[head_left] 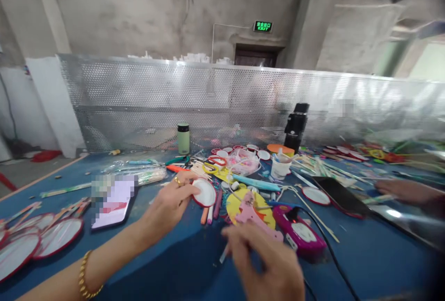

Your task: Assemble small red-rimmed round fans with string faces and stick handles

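My left hand (pixel 174 203) is closed on the edge of a small round white disc (pixel 205 193) with a red rim, pinched between thumb and fingers. My right hand (pixel 266 261) is slightly blurred, its fingers curled together. A short translucent stick (pixel 224 253) pokes out at its fingertips. Just beyond that hand, a pink shaped piece (pixel 249 210) lies over a yellow disc (pixel 232 204). To the right of these sits a purple device (pixel 301 233) with a cable. Several marker-like sticks (pixel 210 215) lie below the white disc.
Larger red-rimmed discs (pixel 59 238) and a phone (pixel 116 201) lie at left. Behind stand a green bottle (pixel 183 139), a white cup (pixel 280 167) of tools and a black flask (pixel 296 129), before a perforated metal screen (pixel 149 87). Another person's hand (pixel 406 192) is at right.
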The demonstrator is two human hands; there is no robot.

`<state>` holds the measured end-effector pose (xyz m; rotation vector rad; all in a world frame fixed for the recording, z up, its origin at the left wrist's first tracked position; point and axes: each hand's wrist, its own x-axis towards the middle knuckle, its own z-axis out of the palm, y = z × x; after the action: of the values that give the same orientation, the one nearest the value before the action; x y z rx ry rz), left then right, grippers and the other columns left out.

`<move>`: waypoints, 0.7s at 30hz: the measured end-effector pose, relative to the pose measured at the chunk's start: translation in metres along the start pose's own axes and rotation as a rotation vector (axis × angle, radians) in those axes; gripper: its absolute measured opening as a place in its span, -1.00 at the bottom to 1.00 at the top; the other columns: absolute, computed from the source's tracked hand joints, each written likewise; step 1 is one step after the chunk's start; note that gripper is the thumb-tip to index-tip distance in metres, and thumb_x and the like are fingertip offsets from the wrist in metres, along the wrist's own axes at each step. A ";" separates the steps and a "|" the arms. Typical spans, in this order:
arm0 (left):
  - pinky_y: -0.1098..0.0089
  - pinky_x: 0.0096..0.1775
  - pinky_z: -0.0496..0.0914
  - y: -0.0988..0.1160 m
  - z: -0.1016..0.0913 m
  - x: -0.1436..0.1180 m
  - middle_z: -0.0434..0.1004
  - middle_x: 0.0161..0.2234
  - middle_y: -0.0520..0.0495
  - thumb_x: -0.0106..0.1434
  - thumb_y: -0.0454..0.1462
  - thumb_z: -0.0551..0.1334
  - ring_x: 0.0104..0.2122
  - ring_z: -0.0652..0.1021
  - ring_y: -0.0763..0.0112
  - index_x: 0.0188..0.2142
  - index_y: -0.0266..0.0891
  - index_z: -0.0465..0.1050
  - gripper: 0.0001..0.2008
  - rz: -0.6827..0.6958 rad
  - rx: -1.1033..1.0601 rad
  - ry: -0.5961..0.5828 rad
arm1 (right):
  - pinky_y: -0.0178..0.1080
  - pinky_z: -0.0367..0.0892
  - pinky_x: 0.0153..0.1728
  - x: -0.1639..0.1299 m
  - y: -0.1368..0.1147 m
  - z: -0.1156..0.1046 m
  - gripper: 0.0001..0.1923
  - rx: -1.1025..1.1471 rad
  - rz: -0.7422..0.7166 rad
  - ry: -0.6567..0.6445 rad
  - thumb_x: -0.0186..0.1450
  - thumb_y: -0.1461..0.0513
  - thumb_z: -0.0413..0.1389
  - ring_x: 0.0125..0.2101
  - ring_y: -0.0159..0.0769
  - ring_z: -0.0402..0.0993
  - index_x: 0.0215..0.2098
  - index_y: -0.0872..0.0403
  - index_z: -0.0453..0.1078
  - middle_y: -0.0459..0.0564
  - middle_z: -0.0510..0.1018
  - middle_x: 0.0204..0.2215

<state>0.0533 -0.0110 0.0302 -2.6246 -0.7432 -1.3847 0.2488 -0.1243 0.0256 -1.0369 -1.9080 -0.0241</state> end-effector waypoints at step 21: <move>0.43 -0.55 0.43 -0.043 -0.031 -0.004 0.51 -0.55 -0.01 0.16 -0.23 0.20 -0.60 0.52 0.42 -0.17 -0.38 0.45 -0.71 -0.890 -0.773 -0.048 | -0.40 0.20 -0.49 0.134 0.035 0.082 -0.67 -0.073 0.117 -0.309 0.38 0.15 -0.07 -0.57 -0.45 0.39 -0.37 0.15 0.44 -0.08 0.52 -0.57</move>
<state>0.0086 0.0162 0.0390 -2.9797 -1.8637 -2.1661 0.1853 0.0183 0.0638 -1.2590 -2.1312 0.1424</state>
